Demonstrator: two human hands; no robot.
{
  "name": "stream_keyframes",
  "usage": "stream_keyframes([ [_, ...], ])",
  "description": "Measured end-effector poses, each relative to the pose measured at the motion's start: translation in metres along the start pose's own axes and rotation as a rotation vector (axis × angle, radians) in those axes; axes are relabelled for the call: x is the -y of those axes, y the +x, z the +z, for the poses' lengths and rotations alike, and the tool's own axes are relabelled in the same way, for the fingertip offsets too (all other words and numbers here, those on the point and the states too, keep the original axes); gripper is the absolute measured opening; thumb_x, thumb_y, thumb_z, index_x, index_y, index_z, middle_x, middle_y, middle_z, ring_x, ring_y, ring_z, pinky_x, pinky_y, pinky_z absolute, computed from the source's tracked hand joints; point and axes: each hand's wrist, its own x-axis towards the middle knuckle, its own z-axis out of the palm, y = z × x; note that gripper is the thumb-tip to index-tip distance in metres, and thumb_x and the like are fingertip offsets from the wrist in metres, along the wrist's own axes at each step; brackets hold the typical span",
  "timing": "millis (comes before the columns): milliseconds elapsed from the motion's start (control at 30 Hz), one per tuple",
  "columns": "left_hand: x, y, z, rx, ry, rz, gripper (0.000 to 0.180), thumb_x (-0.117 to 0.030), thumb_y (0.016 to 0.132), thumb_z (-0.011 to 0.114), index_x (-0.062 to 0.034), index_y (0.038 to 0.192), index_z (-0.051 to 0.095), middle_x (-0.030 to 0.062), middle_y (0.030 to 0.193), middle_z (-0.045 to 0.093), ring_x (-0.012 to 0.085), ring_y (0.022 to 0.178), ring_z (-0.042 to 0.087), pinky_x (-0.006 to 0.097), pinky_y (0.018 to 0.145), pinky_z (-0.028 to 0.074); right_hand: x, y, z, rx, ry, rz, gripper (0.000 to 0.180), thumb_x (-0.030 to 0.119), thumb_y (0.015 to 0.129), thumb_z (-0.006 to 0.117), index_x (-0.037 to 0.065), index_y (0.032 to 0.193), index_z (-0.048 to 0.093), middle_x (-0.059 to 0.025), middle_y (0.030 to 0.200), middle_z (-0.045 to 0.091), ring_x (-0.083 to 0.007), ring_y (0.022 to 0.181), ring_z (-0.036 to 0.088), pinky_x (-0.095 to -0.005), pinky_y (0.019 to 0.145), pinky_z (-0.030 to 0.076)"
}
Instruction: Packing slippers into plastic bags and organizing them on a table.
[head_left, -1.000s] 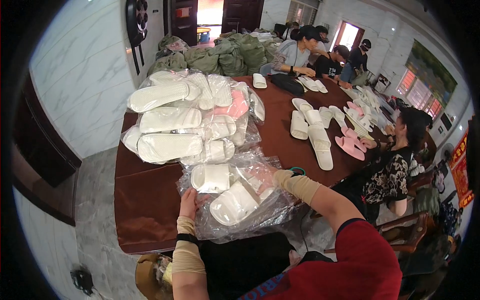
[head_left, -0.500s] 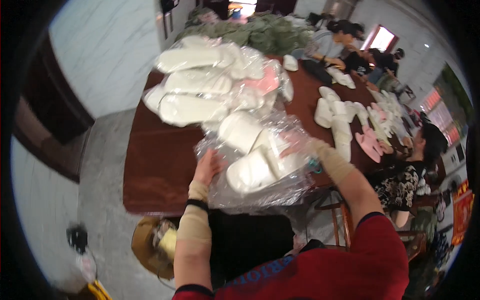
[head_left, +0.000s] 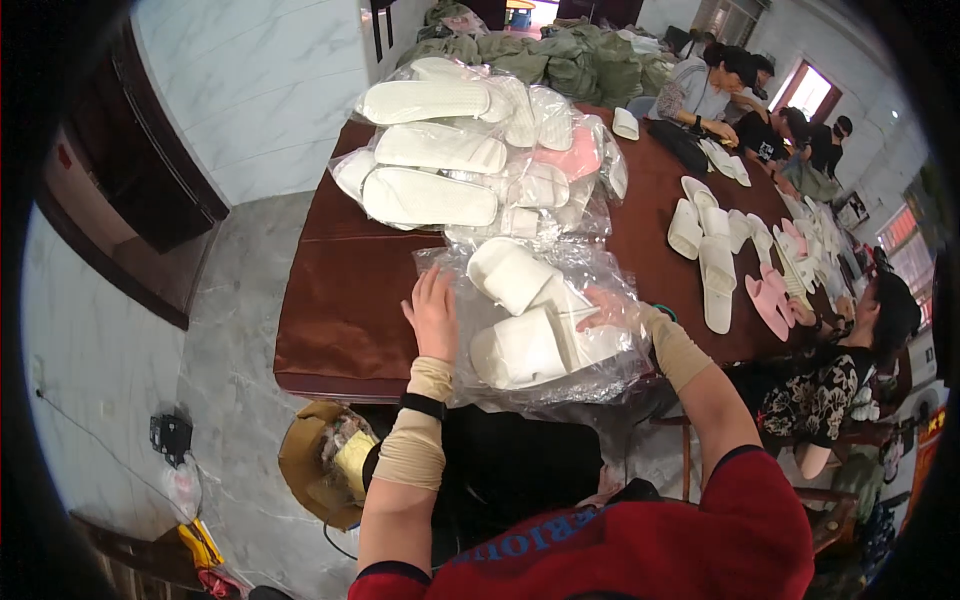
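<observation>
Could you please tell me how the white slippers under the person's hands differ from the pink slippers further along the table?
The white slippers lie inside a clear plastic bag; the pink slippers lie bare on the table. The white slippers sit at the near edge, with the left hand and right hand on their bag; the pink slippers lie untouched beside another seated person. Both are open-backed slippers on the same brown table.

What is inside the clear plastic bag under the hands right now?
The clear plastic bag holds white slippers, at least three. The right hand and crinkled plastic hide anything deeper; the full count is unclear.
</observation>
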Motion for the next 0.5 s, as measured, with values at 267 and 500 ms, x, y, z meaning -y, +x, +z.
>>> stream_keyframes([
  [267, 0.024, 0.007, 0.01, -0.04, -0.72, -0.15, 0.039, -0.016, 0.095, 0.04, -0.007, 0.134, 0.042, 0.0181, 0.141, 0.036, 0.0306, 0.129, 0.036, 0.033, 0.107, 0.027, -0.03, 0.026, 0.005, -0.029, -0.466, -0.09, 0.065, 0.021, 0.088, 0.059, 0.007, 0.142, 0.028, -0.005, 0.125, 0.056, -0.0179, 0.114, 0.052, -0.0292, 0.099, 0.037],
  [500, 0.021, -0.033, 0.041, 0.288, 0.161, 0.18, 0.057, -0.027, 0.09, 0.049, -0.0179, 0.142, 0.03, 0.006, 0.15, 0.024, 0.0325, 0.137, 0.021, 0.056, 0.107, 0.018, -0.105, 0.076, 0.026, 0.021, -0.053, 0.001, 0.088, 0.052, 0.071, 0.066, 0.016, 0.143, 0.029, -0.0111, 0.144, 0.035, -0.0304, 0.129, 0.036, -0.0403, 0.106, 0.031],
])
